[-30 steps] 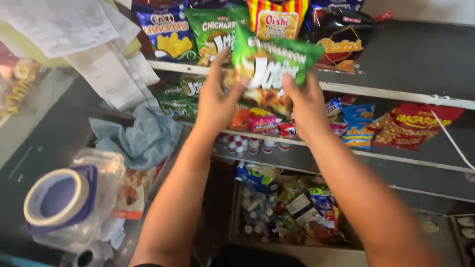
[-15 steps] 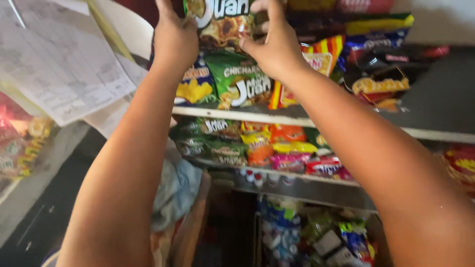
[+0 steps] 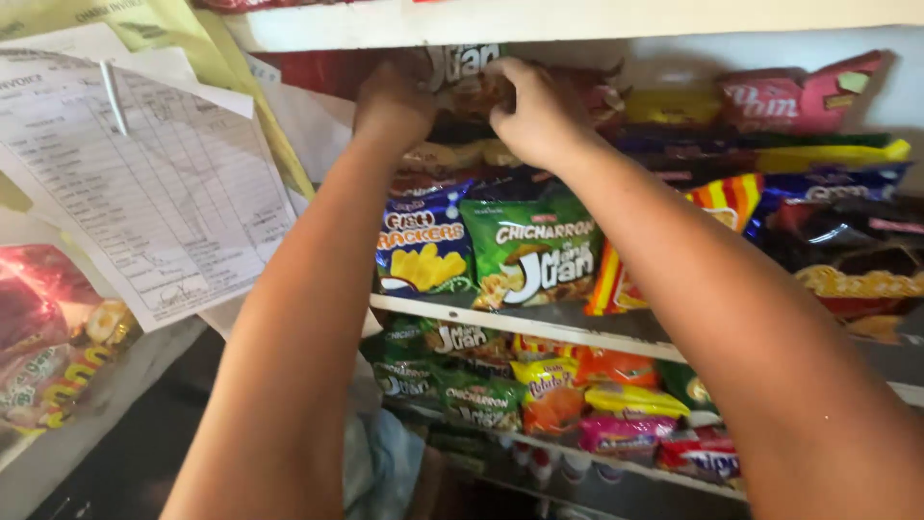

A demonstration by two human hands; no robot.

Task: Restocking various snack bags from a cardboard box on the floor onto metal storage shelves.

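Observation:
Both my arms reach up to the top shelf space of a snack rack. My left hand point(image 3: 393, 104) and my right hand point(image 3: 535, 114) grip the two sides of a green snack bag point(image 3: 464, 73), which is pushed in just under the white upper shelf board point(image 3: 577, 19). Only the bag's lower part shows between my hands. Below them stand a blue cracker bag point(image 3: 423, 241) and a green snack bag of the same kind point(image 3: 532, 252) on the middle shelf point(image 3: 500, 323).
Clipped paper sheets point(image 3: 144, 183) hang at the left. More bags fill the right of the shelves, red and yellow ones point(image 3: 799, 96), and orange, yellow and pink packs point(image 3: 597, 395) on the lower shelf. A red packet point(image 3: 43, 337) lies on the left ledge.
My hands have lifted the green bag from chest height up to the top shelf and pushed it in. The view has tilted upward with them.

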